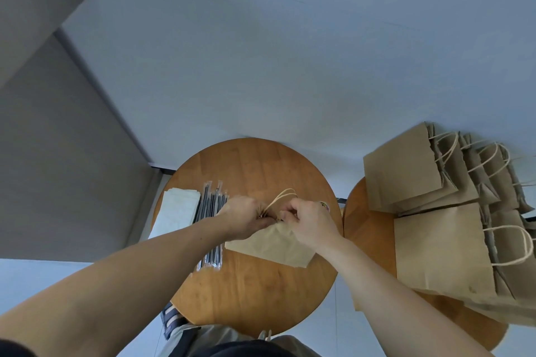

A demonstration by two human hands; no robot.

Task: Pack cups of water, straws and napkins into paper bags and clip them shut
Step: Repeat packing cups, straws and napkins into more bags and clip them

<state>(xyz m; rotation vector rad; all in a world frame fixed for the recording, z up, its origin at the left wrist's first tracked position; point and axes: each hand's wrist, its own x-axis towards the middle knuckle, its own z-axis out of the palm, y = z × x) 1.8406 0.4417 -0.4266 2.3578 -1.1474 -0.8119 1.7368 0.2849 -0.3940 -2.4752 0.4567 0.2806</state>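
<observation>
**A:** What lies at the far left of your table?

**B:** On the round wooden table (pixel 249 293) in front of me, the leftmost thing is a stack of white napkins (pixel 177 209), lying flat near the left rim. Just beside them, touching their right edge, is a row of straws (pixel 210 217) in clear wrappers, running from the far side toward me.

**A:** And your hands?

**B:** My left hand (pixel 245 216) reaches over the straws and is clenched on the top edge of a brown paper bag (pixel 272 246), fingers curled tight with the thumb pressing the paper. The bag lies at the middle of the table, its mouth pointing away from me and its twisted paper handles (pixel 282 195) looping up between my two hands. My right hand (pixel 307 219) pinches the same top edge, just beside the left one, knuckles up. The two hands almost touch. Something small and dark sits at my fingertips there, but I cannot tell what it is.

**A:** Anything past your right hand?

**B:** A bit of something round and colourful (pixel 324 205) peeks out behind my right wrist; too hidden to name. Further right, on a second wooden table (pixel 368 229), lie two heaps of flat paper bags: one heap (pixel 412 171) farther away, fanned out with handles to the right, and a nearer heap (pixel 441 249) overlapping it.
</observation>
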